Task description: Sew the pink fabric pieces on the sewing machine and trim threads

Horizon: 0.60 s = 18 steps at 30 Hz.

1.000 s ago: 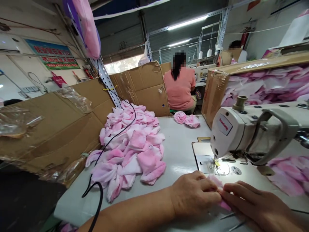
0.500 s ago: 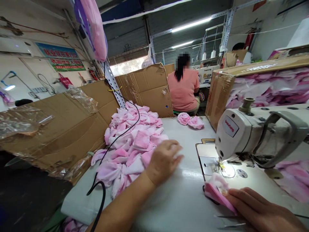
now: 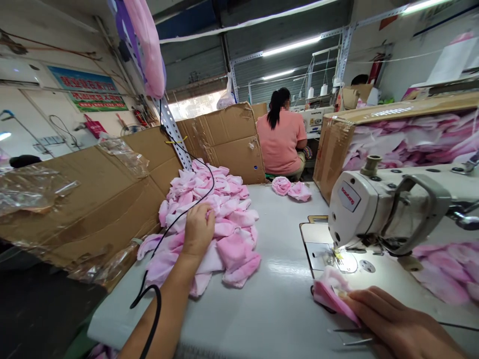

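I'm watching the left hand [image 3: 197, 230] pressing its curled fingers into a heap of soft pink-and-white plush fabric pieces [image 3: 235, 254], though I can't tell whether it's gripping one. The right hand [image 3: 396, 321] is pinching a folded pink plush piece [image 3: 329, 294] just beside the needle of a white industrial sewing machine [image 3: 374, 209]. I'm worrying about those fingers straying under the needle, and about the thin black cable [image 3: 139, 294] snagging the left forearm [image 3: 172, 299] and dragging the heap.
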### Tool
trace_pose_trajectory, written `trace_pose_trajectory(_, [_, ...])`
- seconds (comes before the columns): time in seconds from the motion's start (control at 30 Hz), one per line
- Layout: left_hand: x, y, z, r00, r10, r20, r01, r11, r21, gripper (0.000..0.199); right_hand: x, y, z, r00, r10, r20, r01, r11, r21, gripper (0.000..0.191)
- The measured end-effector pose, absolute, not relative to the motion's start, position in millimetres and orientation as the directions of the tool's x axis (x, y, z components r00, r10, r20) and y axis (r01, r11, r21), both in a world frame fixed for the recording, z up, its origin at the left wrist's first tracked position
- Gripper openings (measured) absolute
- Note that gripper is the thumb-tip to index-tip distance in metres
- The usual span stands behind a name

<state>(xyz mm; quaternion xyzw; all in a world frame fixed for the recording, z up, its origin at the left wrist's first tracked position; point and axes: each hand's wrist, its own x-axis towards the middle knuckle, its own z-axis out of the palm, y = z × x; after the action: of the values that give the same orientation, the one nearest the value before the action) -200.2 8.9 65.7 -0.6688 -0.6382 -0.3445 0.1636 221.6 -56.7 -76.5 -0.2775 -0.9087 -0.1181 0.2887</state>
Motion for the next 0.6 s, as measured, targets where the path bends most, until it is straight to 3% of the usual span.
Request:
trace_pose_trajectory(0.13, [-169.8,-5.6,75.2,-0.032,0.702,0.711,0.905,-0.282,0.319,0.017,200.4,-63.5,-39.5,-0.657,0.442,0.611,0.582,0.812,0.039,0.032])
trace_pose_trajectory(0.23, [-126.8,-18.7,69.2,0.086,0.755,0.65,0.803,-0.438,0.403,0.014,193.0,-65.6,-26.8,-0.662,0.534,0.527,0.603,0.796,-0.049,0.031])
trace_pose_trajectory(0.3, [-96.7,-25.5,58.8,0.181,0.821,0.542,0.6,-0.528,0.6,0.011,193.4,-65.7,-26.6,-0.662,0.61,0.435,0.63,0.768,-0.118,0.036])
trace_pose_trajectory(0.37, [-70.6,-30.1,46.0,0.301,0.844,0.444,0.469,-0.537,0.702,0.011,195.9,-65.4,-28.6,-0.655,0.657,0.373,0.655,0.74,-0.151,0.043])
trace_pose_trajectory(0.47, [-43.2,-33.0,29.3,0.461,0.81,0.362,0.405,-0.555,0.726,0.019,199.1,-65.1,-29.4,-0.633,0.653,0.416,0.681,0.725,-0.103,0.049])
trace_pose_trajectory(0.6, [-25.3,-31.9,19.1,0.594,0.69,0.415,0.338,-0.681,0.649,0.025,198.4,-65.6,-21.8,-0.598,0.645,0.477,0.689,0.717,-0.105,0.053])
